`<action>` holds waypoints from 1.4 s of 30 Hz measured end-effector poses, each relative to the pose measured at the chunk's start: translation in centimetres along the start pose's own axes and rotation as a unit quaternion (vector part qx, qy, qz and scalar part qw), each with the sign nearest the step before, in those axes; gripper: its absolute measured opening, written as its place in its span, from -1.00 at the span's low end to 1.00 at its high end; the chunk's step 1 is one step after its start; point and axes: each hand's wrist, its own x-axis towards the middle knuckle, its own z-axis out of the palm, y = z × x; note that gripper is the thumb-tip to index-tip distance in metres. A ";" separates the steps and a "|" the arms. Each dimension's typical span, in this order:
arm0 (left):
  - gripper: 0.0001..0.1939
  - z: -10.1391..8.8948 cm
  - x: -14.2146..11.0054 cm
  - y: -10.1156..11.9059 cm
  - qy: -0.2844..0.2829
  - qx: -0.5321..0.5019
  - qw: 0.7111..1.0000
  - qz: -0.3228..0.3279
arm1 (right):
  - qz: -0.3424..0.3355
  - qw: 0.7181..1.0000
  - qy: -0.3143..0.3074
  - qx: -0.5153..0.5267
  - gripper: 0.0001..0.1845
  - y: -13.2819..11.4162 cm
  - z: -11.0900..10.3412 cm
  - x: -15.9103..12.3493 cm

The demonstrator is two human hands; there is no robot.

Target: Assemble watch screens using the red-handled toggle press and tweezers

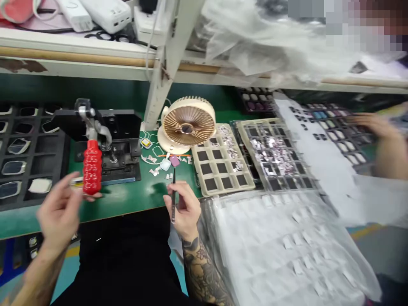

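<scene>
My right hand (184, 208) holds dark tweezers (174, 193), their tips pointing away from me near a small purple square piece (174, 160). A pale blue square piece (165, 164) lies beside it among small white bits. My left hand (60, 208) is curled beside the red handle (92, 168) of a black clamp press (117, 159), some fingertips showing past the handle. Between those fingers and the handle shows a small yellow-and-silver piece (76, 182), partly hidden; how it is held is unclear.
A cream fan (188, 123) stands behind the loose pieces. Black trays of watch-shaped parts (14, 168) lie left; compartment trays (223, 163) lie right, near a plastic-covered stack (270, 238). Another person's hand (372, 123) reaches over a tray at far right. A shelf (95, 63) runs above.
</scene>
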 end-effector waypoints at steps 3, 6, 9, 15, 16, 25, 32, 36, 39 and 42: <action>-0.59 4.7 -2.0 1.2 -0.117 -0.123 0.982 -0.087 | -0.044 0.998 0.037 0.010 -0.83 -1.3 2.7 0.7; -0.56 6.7 -2.4 1.4 -0.182 -0.195 0.955 -0.130 | -0.041 0.997 -0.005 0.064 -0.73 -2.2 4.8 1.1; -0.52 6.8 -2.8 0.9 -0.189 -0.219 0.949 -0.126 | -0.024 0.993 -0.062 0.097 -0.64 -2.5 6.0 1.0; -0.49 6.5 -3.2 0.2 -0.168 -0.207 0.957 -0.112 | -0.015 0.995 -0.072 0.073 -0.67 -1.9 7.0 0.7; -0.51 6.4 -3.2 0.2 -0.168 -0.203 0.958 -0.109 | -0.019 0.995 -0.071 0.067 -0.67 -1.8 7.1 0.6; -0.56 6.1 -3.3 0.1 -0.166 -0.179 0.966 -0.084 | -0.001 0.996 -0.076 0.056 -0.71 -1.7 7.8 0.4; -0.62 6.0 -3.3 0.2 -0.159 -0.148 0.975 -0.050 | 0.162 0.974 -0.067 0.145 -0.85 -1.8 8.5 0.5; -0.59 5.9 -3.3 -0.2 -0.147 -0.145 0.978 -0.042 | 0.176 0.952 -0.107 0.228 -0.84 -2.4 7.9 0.2; -0.55 6.1 -3.0 -0.2 -0.149 -0.194 0.967 -0.071 | 0.105 0.961 -0.134 0.216 -0.83 -3.0 7.0 -0.1; -0.51 6.4 -2.7 0.2 -0.138 -0.241 0.954 -0.115 | 0.061 0.983 -0.043 0.169 -0.80 -2.7 6.4 0.0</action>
